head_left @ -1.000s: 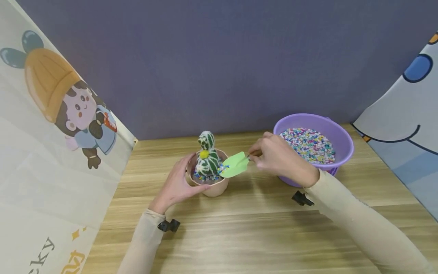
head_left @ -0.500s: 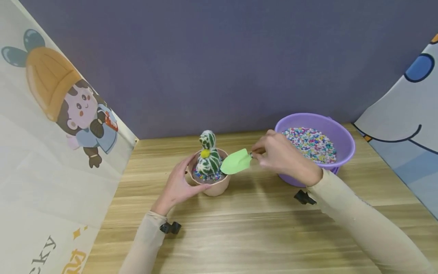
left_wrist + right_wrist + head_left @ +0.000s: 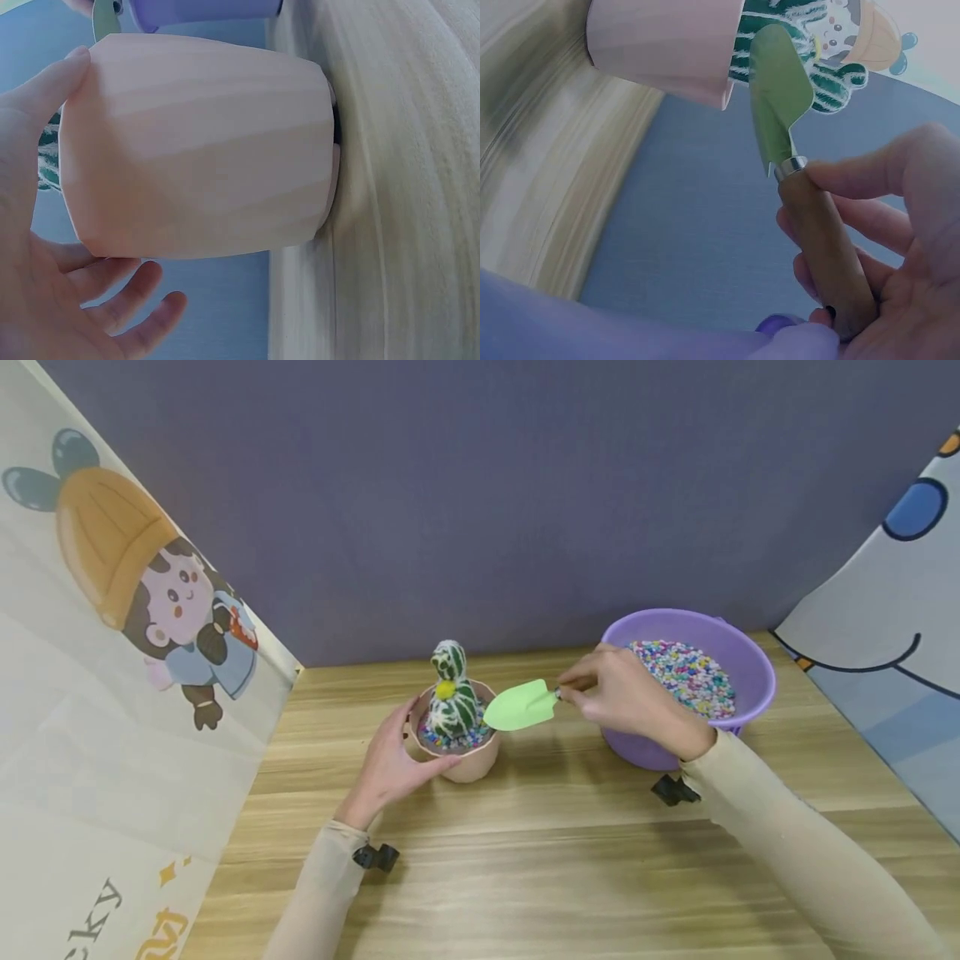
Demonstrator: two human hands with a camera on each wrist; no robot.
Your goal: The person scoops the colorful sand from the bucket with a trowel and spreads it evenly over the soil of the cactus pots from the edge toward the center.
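Observation:
My left hand (image 3: 392, 770) grips the rim of a pale pink flower pot (image 3: 476, 767), thumb at the near side and fingers around the left. In the left wrist view the pot (image 3: 202, 146) stands on the wooden table. A green-and-white striped cactus (image 3: 454, 717) with a yellow pompom rises from small coloured beads (image 3: 474, 737) inside it. My right hand (image 3: 630, 695) holds a small garden trowel (image 3: 519, 706), fingers and thumb around its wooden handle (image 3: 825, 255). The bare light-green blade hovers beside the cactus, its tip over the pot's right rim.
A purple bucket (image 3: 746, 681) holding many multicoloured beads (image 3: 686, 677) stands at the back right, partly behind my right hand. A dark blue-grey panel (image 3: 480, 510) closes off the table's (image 3: 525, 868) back edge. Printed white panels flank both sides.
Beads on the trowel's tip have slid off into the pot, leaving the blade bare. The trowel and right hand have drawn slightly up and right. My left hand keeps its hold on the pot.

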